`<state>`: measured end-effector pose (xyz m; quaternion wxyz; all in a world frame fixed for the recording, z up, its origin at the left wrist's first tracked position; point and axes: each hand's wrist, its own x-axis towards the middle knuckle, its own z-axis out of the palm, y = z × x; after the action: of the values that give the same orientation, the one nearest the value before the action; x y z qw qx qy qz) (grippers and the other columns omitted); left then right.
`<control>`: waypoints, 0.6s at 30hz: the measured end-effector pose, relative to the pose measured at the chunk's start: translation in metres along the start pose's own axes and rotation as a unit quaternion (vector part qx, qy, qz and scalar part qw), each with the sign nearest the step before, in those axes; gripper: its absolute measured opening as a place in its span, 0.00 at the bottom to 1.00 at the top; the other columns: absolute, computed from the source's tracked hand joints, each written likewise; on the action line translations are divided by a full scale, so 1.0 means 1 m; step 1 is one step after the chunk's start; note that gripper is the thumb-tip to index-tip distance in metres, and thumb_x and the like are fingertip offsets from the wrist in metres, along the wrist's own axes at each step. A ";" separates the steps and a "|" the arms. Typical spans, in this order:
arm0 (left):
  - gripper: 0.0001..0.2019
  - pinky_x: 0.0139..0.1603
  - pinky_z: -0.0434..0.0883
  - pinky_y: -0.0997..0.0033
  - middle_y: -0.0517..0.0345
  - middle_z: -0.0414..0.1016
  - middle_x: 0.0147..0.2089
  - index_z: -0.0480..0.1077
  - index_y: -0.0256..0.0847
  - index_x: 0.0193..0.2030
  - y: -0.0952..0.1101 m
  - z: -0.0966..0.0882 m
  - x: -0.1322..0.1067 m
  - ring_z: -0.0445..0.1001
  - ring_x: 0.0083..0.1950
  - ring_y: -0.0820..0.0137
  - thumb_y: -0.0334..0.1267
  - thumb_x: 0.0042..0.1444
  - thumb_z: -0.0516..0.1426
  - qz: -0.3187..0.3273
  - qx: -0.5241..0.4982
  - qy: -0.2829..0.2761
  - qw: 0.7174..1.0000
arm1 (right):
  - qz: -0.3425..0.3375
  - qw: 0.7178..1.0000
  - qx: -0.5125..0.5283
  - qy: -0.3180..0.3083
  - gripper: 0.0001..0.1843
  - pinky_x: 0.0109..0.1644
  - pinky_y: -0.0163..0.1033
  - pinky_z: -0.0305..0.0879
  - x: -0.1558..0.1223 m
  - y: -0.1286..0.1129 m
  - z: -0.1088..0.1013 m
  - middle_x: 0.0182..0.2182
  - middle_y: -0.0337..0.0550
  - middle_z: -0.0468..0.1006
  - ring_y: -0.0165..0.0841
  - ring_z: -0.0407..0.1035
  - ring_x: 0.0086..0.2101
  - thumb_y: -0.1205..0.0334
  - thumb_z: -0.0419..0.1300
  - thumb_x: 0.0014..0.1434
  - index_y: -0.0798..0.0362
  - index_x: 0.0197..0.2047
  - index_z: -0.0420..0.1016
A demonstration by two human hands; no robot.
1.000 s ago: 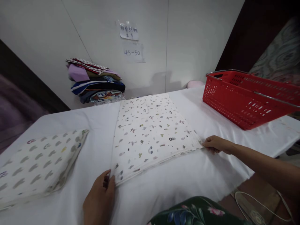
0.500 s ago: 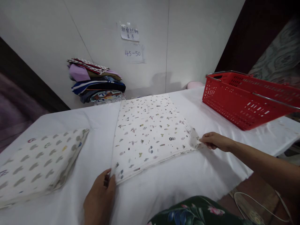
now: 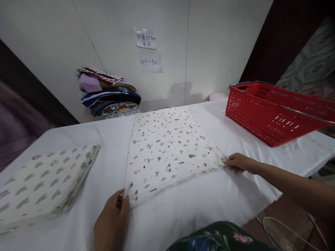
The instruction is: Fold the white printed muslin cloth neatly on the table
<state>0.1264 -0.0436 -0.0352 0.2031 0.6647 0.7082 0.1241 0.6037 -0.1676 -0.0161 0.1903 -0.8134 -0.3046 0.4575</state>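
Note:
A white cloth (image 3: pixel 167 150) with small plant and animal prints lies folded in layers on the white-covered table (image 3: pixel 183 205). My left hand (image 3: pixel 112 218) pinches its near left corner between thumb and fingers. At the near right corner, my right hand (image 3: pixel 239 163) grips the cloth's edge, fingers closed. The near edge runs fairly straight between both hands. To the left lies a second folded cloth (image 3: pixel 44 181), white with grey leaf-like shapes, apart from my left hand.
A red plastic basket (image 3: pixel 261 118) with metal handles stands at the back right. Stacked folded fabrics (image 3: pixel 110 92) sit at the back left by the wall. Paper signs (image 3: pixel 146 39) hang on the wall. A pale cable (image 3: pixel 288 226) lies on the floor at right.
My right hand has moved slightly down, drawing the near right corner with it. The bunched fabric there now lies flatter. My left hand stays at its corner.

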 end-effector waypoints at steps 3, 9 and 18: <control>0.19 0.35 0.65 0.68 0.59 0.74 0.38 0.64 0.48 0.51 0.002 -0.002 -0.002 0.73 0.37 0.65 0.51 0.56 0.48 -0.002 -0.006 -0.002 1.000 | -0.007 0.999 -0.029 0.016 0.19 0.17 0.28 0.49 -0.002 -0.004 0.004 0.17 0.40 0.67 0.25 0.62 0.18 0.49 0.61 0.49 0.57 0.23 0.65; 0.19 0.36 0.66 0.69 0.57 0.74 0.40 0.65 0.46 0.51 0.001 -0.003 -0.005 0.73 0.38 0.65 0.49 0.56 0.47 0.013 -0.035 0.003 0.999 | -0.010 0.999 -0.034 0.032 0.17 0.17 0.30 0.50 0.001 0.002 0.012 0.17 0.40 0.66 0.26 0.60 0.17 0.51 0.60 0.49 0.55 0.22 0.62; 0.17 0.39 0.67 0.71 0.57 0.73 0.43 0.64 0.45 0.51 -0.011 0.005 -0.001 0.73 0.41 0.68 0.45 0.57 0.47 0.026 -0.045 -0.003 0.999 | -0.008 0.997 -0.052 0.064 0.16 0.15 0.31 0.45 0.014 0.010 0.024 0.12 0.38 0.59 0.25 0.52 0.13 0.51 0.58 0.46 0.53 0.19 0.58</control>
<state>0.1187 -0.0456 -0.0445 0.2317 0.6737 0.6835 0.1592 0.5916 -0.1653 -0.0430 0.1706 -0.8471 -0.3221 0.3867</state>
